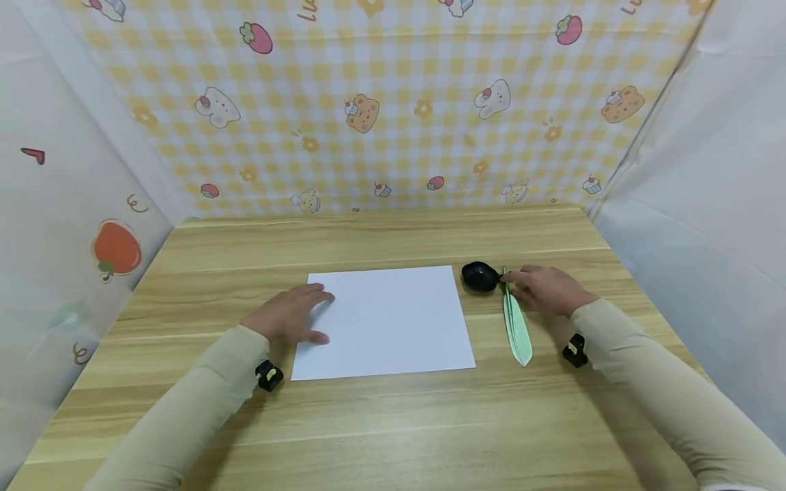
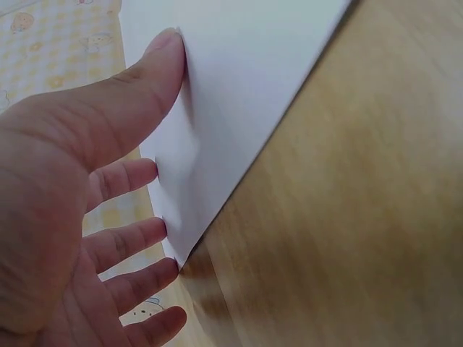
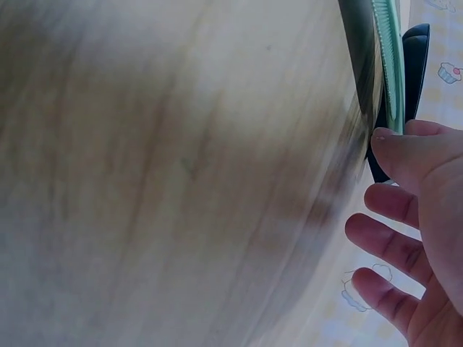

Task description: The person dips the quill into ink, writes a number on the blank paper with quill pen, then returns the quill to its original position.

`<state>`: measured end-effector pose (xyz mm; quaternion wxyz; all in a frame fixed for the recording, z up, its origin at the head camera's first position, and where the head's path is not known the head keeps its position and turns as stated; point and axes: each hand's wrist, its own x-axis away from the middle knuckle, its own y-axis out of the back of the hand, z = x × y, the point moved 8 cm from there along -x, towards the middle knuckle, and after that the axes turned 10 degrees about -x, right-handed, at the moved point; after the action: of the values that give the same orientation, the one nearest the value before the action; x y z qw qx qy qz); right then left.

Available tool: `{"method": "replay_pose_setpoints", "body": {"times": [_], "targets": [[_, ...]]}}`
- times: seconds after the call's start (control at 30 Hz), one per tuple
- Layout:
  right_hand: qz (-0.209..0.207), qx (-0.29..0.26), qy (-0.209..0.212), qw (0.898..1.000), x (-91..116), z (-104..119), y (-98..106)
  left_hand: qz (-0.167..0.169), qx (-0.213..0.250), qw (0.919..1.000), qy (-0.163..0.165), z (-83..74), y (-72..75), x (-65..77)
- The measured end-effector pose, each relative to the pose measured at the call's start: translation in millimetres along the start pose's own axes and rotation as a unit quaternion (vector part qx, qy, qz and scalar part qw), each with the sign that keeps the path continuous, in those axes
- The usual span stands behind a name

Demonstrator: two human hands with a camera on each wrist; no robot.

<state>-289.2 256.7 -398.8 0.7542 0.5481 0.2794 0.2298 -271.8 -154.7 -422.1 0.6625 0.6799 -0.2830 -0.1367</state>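
My left hand (image 1: pixel 287 315) lies at the left side of a white sheet of paper (image 1: pixel 387 320), fingers spread and fingertips on the sheet. In the left wrist view, the thumb rests on the paper (image 2: pixel 239 87) and other fingertips meet its edge near a corner. My right hand (image 1: pixel 546 286) pinches the thin upper end of a light green leaf-shaped piece (image 1: pixel 517 331) between thumb and forefinger. The other fingers are loosely spread in the right wrist view. Beside the pinch lies a black spoon (image 1: pixel 480 277); the hand hides part of its handle.
Everything lies on a wood-grain table (image 1: pixel 393 429). A yellow checked cloth (image 1: pixel 393 82) with cartoon prints hangs behind it. White sheets (image 1: pixel 706 157) stand along both sides. Each sleeve has a small black device (image 1: pixel 575 350) at the wrist.
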Motion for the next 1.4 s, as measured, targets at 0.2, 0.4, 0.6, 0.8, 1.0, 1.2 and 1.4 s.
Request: {"method": "replay_pose_setpoints", "body": {"times": [0.2,0.4,0.6,0.8,1.0,1.2,1.4], "targets": [[-0.001,0.006,0.009,1.000,-2.6,0.9,1.6,-0.005,0.001,1.0000,-0.004,-0.8,2.5,0.2],[0.009,0.005,0.007,1.000,-4.0,1.3,-0.3,-0.004,-0.001,1.0000,-0.002,-1.3,3.7,1.3],[0.017,0.004,0.001,1.000,-4.5,2.1,-3.1,-0.002,-0.001,1.0000,-0.002,-2.0,3.6,1.4],[0.021,0.007,0.000,1.000,-4.7,2.5,-5.0,-0.003,0.003,1.0000,0.000,-1.3,2.6,1.1],[0.013,0.007,0.010,1.000,-5.2,2.8,-5.2,0.005,0.008,0.9999,0.007,-2.1,2.1,1.6],[0.009,0.002,0.023,1.000,-6.0,3.8,-6.6,0.010,0.010,0.9999,0.010,-3.3,2.7,2.6],[0.012,0.000,0.025,1.000,-6.9,4.9,-7.6,0.012,0.002,0.9998,0.013,-0.6,1.3,2.0]]}}
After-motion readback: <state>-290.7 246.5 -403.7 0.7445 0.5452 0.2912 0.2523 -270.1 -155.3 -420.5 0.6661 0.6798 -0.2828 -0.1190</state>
